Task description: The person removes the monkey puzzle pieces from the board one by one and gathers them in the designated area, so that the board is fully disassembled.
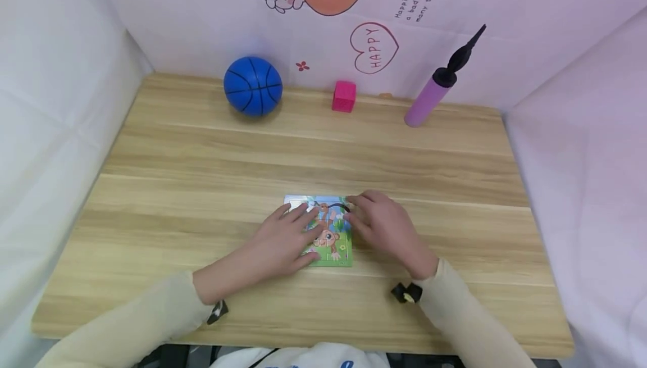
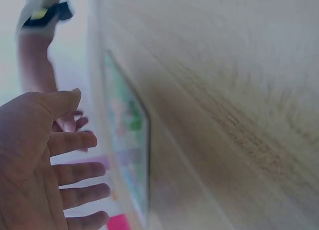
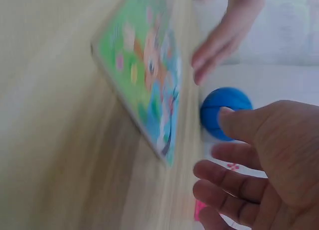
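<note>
A small square picture puzzle (image 1: 331, 239) with a cartoon monkey on green lies flat on the wooden table (image 1: 202, 154), near its front middle. My left hand (image 1: 298, 227) is over the puzzle's left part with its fingers straight and spread. My right hand (image 1: 364, 216) is at the puzzle's right edge and upper corner, fingers loosely extended. In the blurred left wrist view, the left hand (image 2: 65, 170) is open beside the puzzle (image 2: 127, 155). The right wrist view shows the right hand (image 3: 249, 175) open near the puzzle (image 3: 144, 70). Neither hand grips anything.
At the table's back stand a blue ball (image 1: 253, 85), a pink cube (image 1: 344, 96) and a purple hand pump (image 1: 434, 90) leaning on the wall. White fabric walls close in the left, right and back sides.
</note>
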Demonstrator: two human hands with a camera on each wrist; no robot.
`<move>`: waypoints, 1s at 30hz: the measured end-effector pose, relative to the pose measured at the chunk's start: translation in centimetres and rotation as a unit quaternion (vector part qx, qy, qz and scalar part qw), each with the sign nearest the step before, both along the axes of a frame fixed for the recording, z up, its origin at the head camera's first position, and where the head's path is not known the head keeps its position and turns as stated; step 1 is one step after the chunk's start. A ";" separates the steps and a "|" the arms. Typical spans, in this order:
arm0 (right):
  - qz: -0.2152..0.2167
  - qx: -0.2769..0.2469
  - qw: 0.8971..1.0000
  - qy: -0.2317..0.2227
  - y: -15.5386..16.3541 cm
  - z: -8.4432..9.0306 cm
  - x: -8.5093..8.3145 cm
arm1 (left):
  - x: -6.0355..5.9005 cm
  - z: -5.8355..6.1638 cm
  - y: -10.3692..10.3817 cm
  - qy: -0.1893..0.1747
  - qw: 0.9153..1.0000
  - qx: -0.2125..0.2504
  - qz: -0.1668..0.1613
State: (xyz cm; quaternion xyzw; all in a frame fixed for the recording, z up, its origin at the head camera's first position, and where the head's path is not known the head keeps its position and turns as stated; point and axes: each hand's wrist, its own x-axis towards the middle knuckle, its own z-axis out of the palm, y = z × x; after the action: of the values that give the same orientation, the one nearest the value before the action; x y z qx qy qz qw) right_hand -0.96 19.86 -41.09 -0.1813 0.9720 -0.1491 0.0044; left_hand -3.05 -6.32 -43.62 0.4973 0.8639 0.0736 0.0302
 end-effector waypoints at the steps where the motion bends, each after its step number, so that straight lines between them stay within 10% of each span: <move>1: 0.005 0.015 1.000 -0.007 0.2 -0.1 -0.6 | -0.3 -0.3 0.3 -0.004 1.000 -0.010 -0.003; 10: 0.045 0.034 0.997 -0.058 0.7 -1.1 -2.2 | -1.6 -1.7 0.4 -0.002 1.000 -0.022 0.007; 20: 0.060 0.030 0.996 -0.058 1.0 -1.5 -3.0 | -2.3 -3.6 0.3 -0.079 0.989 0.107 0.064; 30: 0.060 0.015 0.995 -0.082 0.5 -1.5 -3.4 | -2.5 -3.4 0.7 -0.050 0.997 -0.002 0.051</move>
State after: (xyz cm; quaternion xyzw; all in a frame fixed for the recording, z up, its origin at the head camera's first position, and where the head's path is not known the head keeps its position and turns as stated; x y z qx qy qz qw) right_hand -4.37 20.40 -42.56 -0.2262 0.9580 -0.1479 0.0959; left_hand -5.56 -5.66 -46.97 0.4483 0.8857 0.0976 0.0703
